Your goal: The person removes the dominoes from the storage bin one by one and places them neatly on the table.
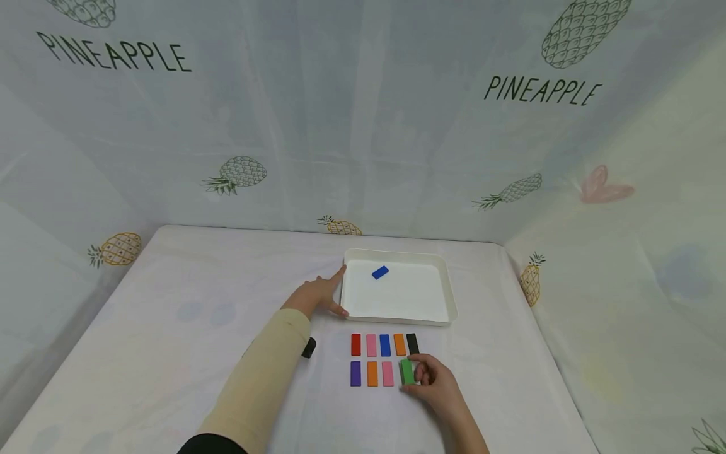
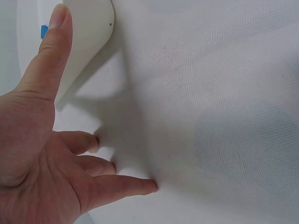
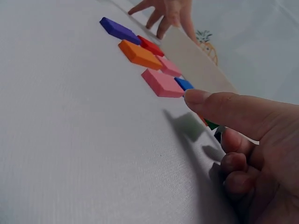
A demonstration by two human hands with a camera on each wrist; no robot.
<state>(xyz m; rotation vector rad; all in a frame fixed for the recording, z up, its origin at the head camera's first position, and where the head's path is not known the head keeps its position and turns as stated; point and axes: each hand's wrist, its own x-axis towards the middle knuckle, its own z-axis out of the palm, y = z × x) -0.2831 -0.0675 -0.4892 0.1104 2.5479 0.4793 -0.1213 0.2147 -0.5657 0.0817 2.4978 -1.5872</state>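
Note:
Pinched between the thumb and index finger of my right hand (image 1: 439,388) is a green block (image 1: 407,372), at the right end of the nearer row. In the right wrist view the thumb (image 3: 224,109) hides most of it, and the other fingers are curled in. My left hand (image 1: 319,295) is spread at the left side of a white tray (image 1: 408,296), index fingertip at its far left corner and thumb at the near one. A blue block (image 1: 380,272) lies tilted inside the tray. In the left wrist view, the thumb overlaps the tray's corner (image 2: 93,28).
Between me and the tray, the farther row has red (image 1: 356,344), pink (image 1: 371,345), blue (image 1: 385,345), orange (image 1: 399,344) and black (image 1: 413,343) blocks. Purple (image 1: 355,373), orange (image 1: 372,373) and pink (image 1: 387,373) blocks lie left of the green one. Cloth walls surround the table.

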